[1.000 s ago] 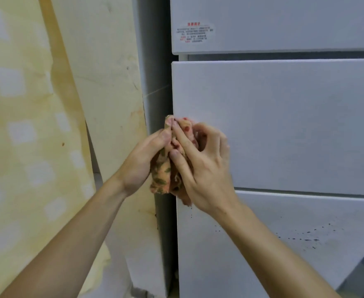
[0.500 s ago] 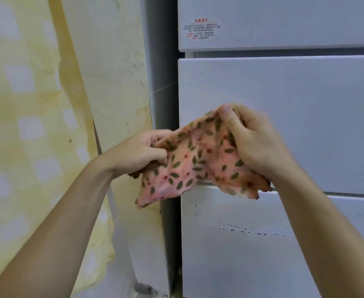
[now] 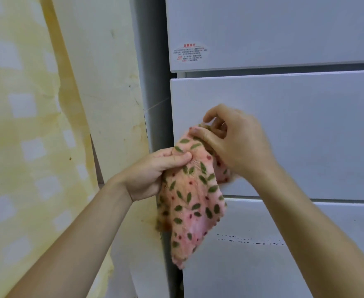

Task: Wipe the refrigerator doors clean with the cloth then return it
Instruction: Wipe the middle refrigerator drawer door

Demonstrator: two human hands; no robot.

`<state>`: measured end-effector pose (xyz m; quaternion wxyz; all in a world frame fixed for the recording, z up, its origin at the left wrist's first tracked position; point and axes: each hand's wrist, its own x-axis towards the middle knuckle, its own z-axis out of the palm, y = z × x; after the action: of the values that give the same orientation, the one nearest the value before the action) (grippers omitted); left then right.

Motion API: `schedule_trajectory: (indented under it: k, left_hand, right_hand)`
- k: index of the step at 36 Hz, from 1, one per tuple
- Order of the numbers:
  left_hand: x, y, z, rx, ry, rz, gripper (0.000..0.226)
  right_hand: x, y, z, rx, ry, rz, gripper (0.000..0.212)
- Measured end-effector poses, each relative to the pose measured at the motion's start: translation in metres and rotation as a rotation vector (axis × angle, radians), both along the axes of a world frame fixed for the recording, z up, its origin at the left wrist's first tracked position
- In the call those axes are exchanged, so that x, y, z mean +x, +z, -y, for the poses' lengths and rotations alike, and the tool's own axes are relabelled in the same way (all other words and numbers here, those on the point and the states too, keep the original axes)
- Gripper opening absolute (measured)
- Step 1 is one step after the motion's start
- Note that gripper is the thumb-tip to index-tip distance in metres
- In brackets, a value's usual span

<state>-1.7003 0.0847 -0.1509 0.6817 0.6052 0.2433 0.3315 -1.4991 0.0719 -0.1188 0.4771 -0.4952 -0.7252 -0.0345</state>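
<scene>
Two hands hold a pink leaf-print cloth (image 3: 191,203) before the refrigerator doors (image 3: 305,130).
The left hand (image 3: 151,173) pinches its edge under the thumb; the right hand (image 3: 236,145), just above, grips the top corner with curled fingers. The cloth hangs in front of a door gap, dark specks (image 3: 249,240) beside it on the lower door. Higher up, a sticker (image 3: 190,53); leftward, a stained yellow wall (image 3: 26,125).

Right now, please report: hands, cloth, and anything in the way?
Left hand grips cloth at edge; right hand pinches its top corner. Cloth hangs loose before middle door. Dark specks on lower door. Nothing blocks.
</scene>
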Motion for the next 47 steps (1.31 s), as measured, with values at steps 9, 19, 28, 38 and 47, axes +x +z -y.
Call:
schedule_trajectory:
  k: [9, 19, 28, 38, 47]
  left_hand:
    - [-0.009, 0.014, -0.003, -0.092, 0.021, 0.279, 0.057]
    - [-0.013, 0.019, -0.001, 0.072, 0.139, 0.19, 0.053]
    - [-0.016, 0.03, -0.002, 0.312, 0.587, -0.203, 0.032]
    - [-0.02, 0.032, 0.006, 0.271, 0.507, -0.168, 0.056]
    - [-0.026, 0.031, 0.01, 0.475, 0.478, -0.438, 0.041]
  right_hand:
    - [-0.001, -0.03, 0.021, 0.127, -0.143, -0.104, 0.072]
    - [-0.005, -0.03, 0.025, -0.528, 0.312, -0.543, 0.066]
    - [-0.003, -0.028, 0.031, -0.294, 0.304, -0.72, 0.045]
    - [0.006, -0.031, 0.031, -0.251, 0.29, -0.62, 0.031]
    - [0.016, -0.035, 0.034, -0.168, 0.036, -0.294, 0.03]
